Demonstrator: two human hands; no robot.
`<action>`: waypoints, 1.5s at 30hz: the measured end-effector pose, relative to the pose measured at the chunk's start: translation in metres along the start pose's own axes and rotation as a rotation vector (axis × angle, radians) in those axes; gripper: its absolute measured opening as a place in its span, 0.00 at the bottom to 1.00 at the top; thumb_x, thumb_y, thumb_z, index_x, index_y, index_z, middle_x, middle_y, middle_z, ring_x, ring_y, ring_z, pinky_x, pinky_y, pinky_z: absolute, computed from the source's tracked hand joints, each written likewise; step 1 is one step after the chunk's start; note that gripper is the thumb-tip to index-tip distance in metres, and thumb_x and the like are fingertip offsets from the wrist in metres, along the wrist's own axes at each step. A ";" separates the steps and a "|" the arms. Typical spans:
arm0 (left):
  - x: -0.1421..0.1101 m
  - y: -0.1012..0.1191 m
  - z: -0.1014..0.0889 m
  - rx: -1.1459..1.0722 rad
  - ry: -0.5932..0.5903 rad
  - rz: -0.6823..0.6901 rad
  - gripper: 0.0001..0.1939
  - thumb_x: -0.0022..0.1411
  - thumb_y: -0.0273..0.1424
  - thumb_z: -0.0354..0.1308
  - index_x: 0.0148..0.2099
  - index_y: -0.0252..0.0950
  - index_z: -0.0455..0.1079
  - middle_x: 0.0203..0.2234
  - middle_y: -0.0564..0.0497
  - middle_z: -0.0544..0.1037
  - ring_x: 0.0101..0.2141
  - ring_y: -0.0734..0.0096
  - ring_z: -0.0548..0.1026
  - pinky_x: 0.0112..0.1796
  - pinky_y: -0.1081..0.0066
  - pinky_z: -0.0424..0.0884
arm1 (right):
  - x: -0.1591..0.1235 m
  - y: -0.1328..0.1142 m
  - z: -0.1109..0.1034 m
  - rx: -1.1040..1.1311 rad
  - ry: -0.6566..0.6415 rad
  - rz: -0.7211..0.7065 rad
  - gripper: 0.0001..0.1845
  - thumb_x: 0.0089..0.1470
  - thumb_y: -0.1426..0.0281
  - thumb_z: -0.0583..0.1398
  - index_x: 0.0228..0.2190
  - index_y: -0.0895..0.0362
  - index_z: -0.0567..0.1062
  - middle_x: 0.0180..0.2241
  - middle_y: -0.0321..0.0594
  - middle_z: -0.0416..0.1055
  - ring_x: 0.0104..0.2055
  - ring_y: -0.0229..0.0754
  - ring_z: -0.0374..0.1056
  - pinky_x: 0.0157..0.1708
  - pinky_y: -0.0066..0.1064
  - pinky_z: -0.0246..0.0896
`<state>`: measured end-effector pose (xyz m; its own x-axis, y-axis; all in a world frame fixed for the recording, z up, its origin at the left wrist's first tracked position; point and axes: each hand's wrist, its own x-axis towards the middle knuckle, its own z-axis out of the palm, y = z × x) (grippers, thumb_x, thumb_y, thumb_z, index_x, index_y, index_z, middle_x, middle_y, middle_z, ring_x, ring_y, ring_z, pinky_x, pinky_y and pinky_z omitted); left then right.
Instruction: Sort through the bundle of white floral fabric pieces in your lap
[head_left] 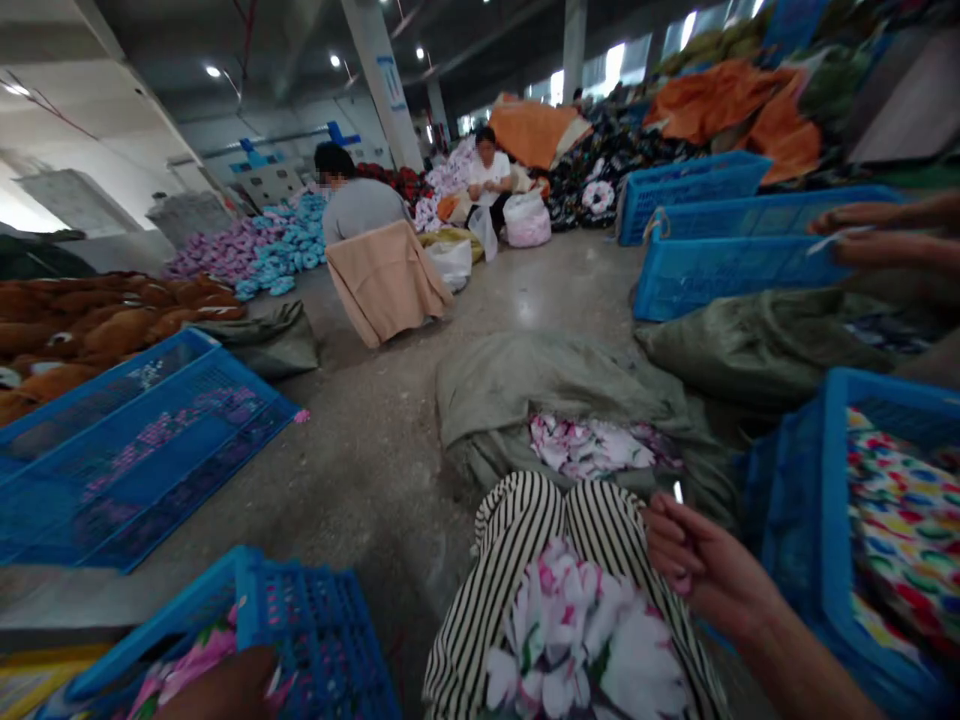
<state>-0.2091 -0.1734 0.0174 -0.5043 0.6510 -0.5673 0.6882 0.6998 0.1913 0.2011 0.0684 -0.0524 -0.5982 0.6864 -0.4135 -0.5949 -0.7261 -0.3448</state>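
Right hand (709,570): fingers (667,540) pinched on a small white slip (678,492), held above floral cloth (570,630) on striped trousers (622,520). Left hand (217,690): low at the frame edge, beside a blue plastic crate (315,630); finger state hidden, cannot tell.

I'm watching a person in a grey top (365,210) sitting beside heaps of blue and purple plush pieces (281,245), while a person in a white top (489,175) is sitting farther back beside a white sack (526,222). Blue plastic crates (694,195) are lying along the right, and brown stuffed toys (112,325) are piling up at the left.
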 end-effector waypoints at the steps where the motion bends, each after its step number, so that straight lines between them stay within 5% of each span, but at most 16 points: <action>1: -0.004 -0.007 0.007 0.089 -0.044 -0.023 0.08 0.37 0.32 0.59 0.25 0.35 0.70 0.25 0.46 0.77 0.34 0.44 0.73 0.39 0.47 0.62 | -0.001 -0.003 -0.004 -0.011 0.021 -0.010 0.10 0.46 0.70 0.62 0.20 0.59 0.66 0.15 0.24 0.54 0.11 0.22 0.40 0.10 0.17 0.44; 3: -0.013 0.009 0.024 0.131 -0.133 0.041 0.11 0.45 0.32 0.55 0.34 0.37 0.71 0.33 0.47 0.77 0.39 0.53 0.73 0.42 0.57 0.63 | -0.003 -0.003 -0.009 -0.065 0.060 -0.017 0.10 0.48 0.69 0.60 0.21 0.58 0.66 0.15 0.24 0.53 0.11 0.23 0.40 0.10 0.17 0.45; 6: -0.024 0.087 0.049 0.051 -0.088 0.468 0.11 0.55 0.33 0.50 0.42 0.39 0.67 0.39 0.49 0.73 0.42 0.66 0.70 0.44 0.67 0.62 | -0.004 0.001 -0.009 -0.132 0.098 -0.004 0.11 0.50 0.68 0.58 0.20 0.58 0.66 0.16 0.25 0.52 0.11 0.24 0.40 0.10 0.18 0.45; 9: -0.026 0.168 0.065 0.086 -0.057 0.939 0.10 0.57 0.36 0.52 0.40 0.38 0.66 0.34 0.50 0.73 0.38 0.69 0.68 0.41 0.70 0.62 | -0.006 0.005 -0.006 -0.194 0.112 -0.024 0.11 0.51 0.66 0.57 0.20 0.57 0.66 0.16 0.25 0.51 0.12 0.25 0.39 0.10 0.19 0.45; 11: -0.023 0.201 0.071 0.114 0.027 1.082 0.11 0.57 0.38 0.51 0.37 0.36 0.66 0.34 0.48 0.72 0.37 0.68 0.67 0.39 0.69 0.62 | -0.009 0.006 -0.006 -0.279 0.120 -0.057 0.12 0.51 0.65 0.57 0.20 0.56 0.65 0.16 0.25 0.50 0.12 0.26 0.38 0.10 0.20 0.44; 16: -0.014 0.225 0.087 0.139 0.057 1.190 0.14 0.55 0.41 0.53 0.35 0.35 0.65 0.31 0.48 0.72 0.35 0.67 0.67 0.36 0.69 0.62 | -0.022 0.011 -0.021 -0.656 0.179 -0.174 0.10 0.47 0.63 0.60 0.22 0.54 0.67 0.15 0.26 0.50 0.14 0.29 0.43 0.12 0.22 0.41; 19: -0.011 0.232 0.094 0.077 0.001 1.234 0.13 0.56 0.39 0.53 0.38 0.35 0.65 0.32 0.49 0.72 0.36 0.69 0.67 0.38 0.70 0.62 | -0.029 0.020 -0.031 -1.131 0.041 -0.185 0.11 0.42 0.68 0.63 0.33 0.54 0.72 0.22 0.32 0.62 0.22 0.33 0.55 0.20 0.24 0.51; 23: 0.000 0.242 0.104 0.200 -0.087 1.190 0.12 0.56 0.37 0.54 0.41 0.36 0.65 0.36 0.49 0.71 0.39 0.67 0.67 0.41 0.68 0.61 | -0.028 0.031 -0.034 -1.532 -0.240 -0.218 0.09 0.47 0.72 0.60 0.34 0.54 0.74 0.30 0.37 0.67 0.30 0.38 0.62 0.30 0.29 0.56; 27: 0.011 0.244 0.109 0.243 -0.150 1.109 0.14 0.56 0.42 0.53 0.33 0.35 0.67 0.31 0.49 0.71 0.35 0.66 0.68 0.37 0.68 0.62 | -0.023 0.025 -0.027 -1.499 -0.239 -0.375 0.08 0.50 0.67 0.57 0.23 0.57 0.71 0.28 0.39 0.64 0.31 0.39 0.62 0.30 0.31 0.56; 29: 0.009 0.244 0.107 0.081 -0.131 1.073 0.18 0.53 0.45 0.54 0.36 0.35 0.68 0.32 0.48 0.72 0.36 0.65 0.68 0.39 0.66 0.62 | -0.024 0.016 -0.018 -1.363 -0.141 -0.410 0.11 0.51 0.64 0.56 0.21 0.56 0.69 0.30 0.40 0.65 0.32 0.40 0.62 0.31 0.31 0.57; 32: 0.002 0.248 0.101 -0.289 -0.095 0.957 0.32 0.42 0.46 0.62 0.48 0.36 0.65 0.42 0.44 0.71 0.43 0.59 0.66 0.45 0.61 0.60 | -0.026 0.008 -0.002 -1.273 0.066 -0.394 0.13 0.50 0.62 0.57 0.19 0.56 0.66 0.21 0.35 0.62 0.24 0.37 0.57 0.22 0.28 0.53; 34: -0.002 0.255 0.100 -0.570 -0.182 0.845 0.39 0.38 0.43 0.66 0.53 0.36 0.61 0.45 0.43 0.69 0.44 0.59 0.66 0.45 0.62 0.61 | -0.025 0.011 0.010 -1.265 0.182 -0.420 0.13 0.49 0.61 0.58 0.19 0.55 0.67 0.17 0.32 0.58 0.20 0.35 0.53 0.18 0.27 0.48; 39: -0.003 0.275 0.103 -1.328 -0.441 0.407 0.14 0.53 0.37 0.57 0.35 0.30 0.68 0.22 0.51 0.74 0.22 0.76 0.69 0.26 0.75 0.64 | -0.018 0.031 0.032 -0.964 0.231 -0.365 0.15 0.46 0.59 0.60 0.20 0.56 0.66 0.16 0.30 0.56 0.18 0.32 0.49 0.16 0.24 0.44; 45: -0.005 0.285 0.096 -1.720 -0.567 0.308 0.08 0.50 0.31 0.60 0.28 0.30 0.68 0.16 0.52 0.72 0.20 0.76 0.70 0.28 0.75 0.66 | -0.009 0.035 0.034 -0.610 0.194 -0.135 0.16 0.46 0.58 0.61 0.21 0.56 0.63 0.12 0.25 0.49 0.13 0.27 0.40 0.12 0.23 0.32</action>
<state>0.0396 -0.0059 -0.0024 -0.0112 0.8891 -0.4576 -0.7058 0.3171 0.6335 0.1676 0.0384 -0.0321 -0.3975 0.7951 -0.4580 -0.2126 -0.5654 -0.7970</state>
